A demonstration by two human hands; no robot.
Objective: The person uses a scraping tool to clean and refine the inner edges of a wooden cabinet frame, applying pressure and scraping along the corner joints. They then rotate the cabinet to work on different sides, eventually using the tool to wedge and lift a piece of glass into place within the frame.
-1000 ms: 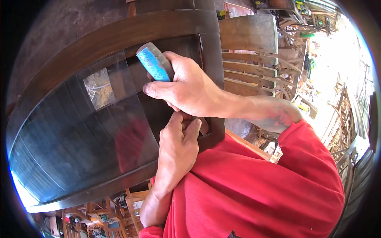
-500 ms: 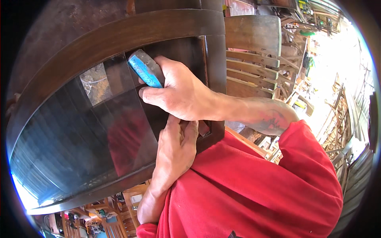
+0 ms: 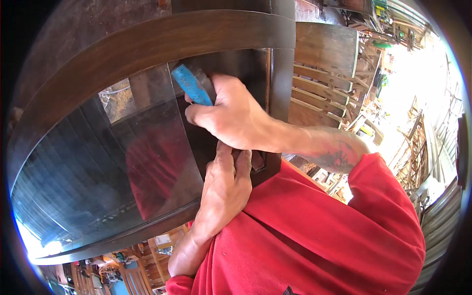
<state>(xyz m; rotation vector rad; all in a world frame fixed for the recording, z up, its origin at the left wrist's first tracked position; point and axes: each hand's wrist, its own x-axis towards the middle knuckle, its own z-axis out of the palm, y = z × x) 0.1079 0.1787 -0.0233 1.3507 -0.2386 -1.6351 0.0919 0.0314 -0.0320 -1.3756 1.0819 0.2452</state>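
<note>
My right hand point(image 3: 235, 114) is wrapped around a block with a blue face and a grey side point(image 3: 194, 86). It holds the block tilted over the right part of a dark, framed wooden piece, beside the edge of a glass pane point(image 3: 157, 147). Just below, my left hand point(image 3: 226, 184) reaches onto the same dark wood, its thumb and forefinger stretched forward and apart. Its fingertips are partly covered by my right hand, and whatever they touch there is hidden. The curved brown frame point(image 3: 196, 32) runs around the pane.
A slatted wooden chair part point(image 3: 324, 49) stands to the right of the frame. Behind it are piled wood pieces point(image 3: 413, 132) in bright light. Several wooden chairs point(image 3: 137, 275) stand at the lower left. My red shirt point(image 3: 314, 231) touches the frame's near edge.
The whole view has shifted slightly, with the frame and hands appearing farther right. Both hands keep nearly the same place on the wood, and the block stays in my right hand.
</note>
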